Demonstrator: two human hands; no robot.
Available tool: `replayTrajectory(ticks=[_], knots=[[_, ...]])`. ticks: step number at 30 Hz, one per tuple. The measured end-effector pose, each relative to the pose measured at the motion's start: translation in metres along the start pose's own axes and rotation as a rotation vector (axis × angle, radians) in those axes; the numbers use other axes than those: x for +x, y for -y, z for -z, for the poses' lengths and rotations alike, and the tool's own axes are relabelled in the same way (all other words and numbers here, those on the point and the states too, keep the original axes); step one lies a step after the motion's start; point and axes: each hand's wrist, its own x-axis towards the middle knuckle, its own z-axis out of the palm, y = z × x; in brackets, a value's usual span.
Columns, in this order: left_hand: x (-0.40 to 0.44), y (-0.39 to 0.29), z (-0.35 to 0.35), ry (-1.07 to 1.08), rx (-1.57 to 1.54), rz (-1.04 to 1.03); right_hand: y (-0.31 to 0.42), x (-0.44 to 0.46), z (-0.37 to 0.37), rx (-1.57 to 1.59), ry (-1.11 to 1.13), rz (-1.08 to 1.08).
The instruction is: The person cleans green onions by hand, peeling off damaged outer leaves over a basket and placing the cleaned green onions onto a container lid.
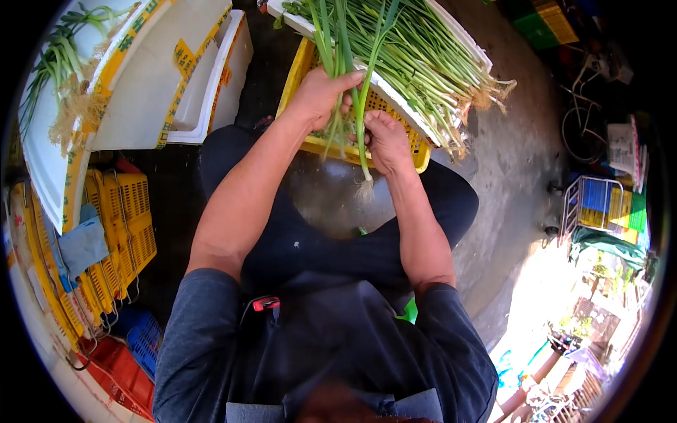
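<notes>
My left hand (326,99) is closed around a small bunch of green onions (337,42), their leaves rising above my thumb. One green onion (360,116) hangs root down between my hands, its white end and stringy roots over the gap between my knees. My right hand (387,142) pinches at the stem of this onion with thumb and forefinger; the exact contact is partly hidden. Both hands are over a yellow plastic crate (300,70). A white foam box (403,106) across the crate carries a large pile of green onions (416,60), roots toward the right.
White foam boxes (144,77) with yellow tape stand at the left, more rooted greens (63,77) on one. Below them are yellow crates (130,211), a blue basket (141,338) and a red crate (116,374). A wire cart (589,201) stands far right on the concrete floor (508,162).
</notes>
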Motion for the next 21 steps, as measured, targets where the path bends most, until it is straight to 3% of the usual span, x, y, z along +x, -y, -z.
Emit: replayTrajectory(ticks=[6, 9, 12, 16, 21], knots=[[-0.002, 0.002, -0.006, 0.01, 0.132, 0.079, -0.009, 0.006, 0.004, -0.476, -0.098, 0.209], [0.0, 0.009, -0.005, 0.017, 0.169, 0.099, -0.008, 0.004, -0.001, -0.427, -0.142, 0.243], [0.0, 0.006, -0.006, 0.0, 0.186, 0.078, -0.009, 0.003, -0.006, -0.144, -0.157, 0.115], [0.003, 0.007, -0.002, -0.045, 0.1, 0.092, -0.03, 0.011, 0.008, -0.056, -0.11, 0.225], [0.005, 0.002, 0.006, -0.081, 0.049, 0.097, -0.02, -0.015, -0.004, 0.527, -0.102, 0.187]])
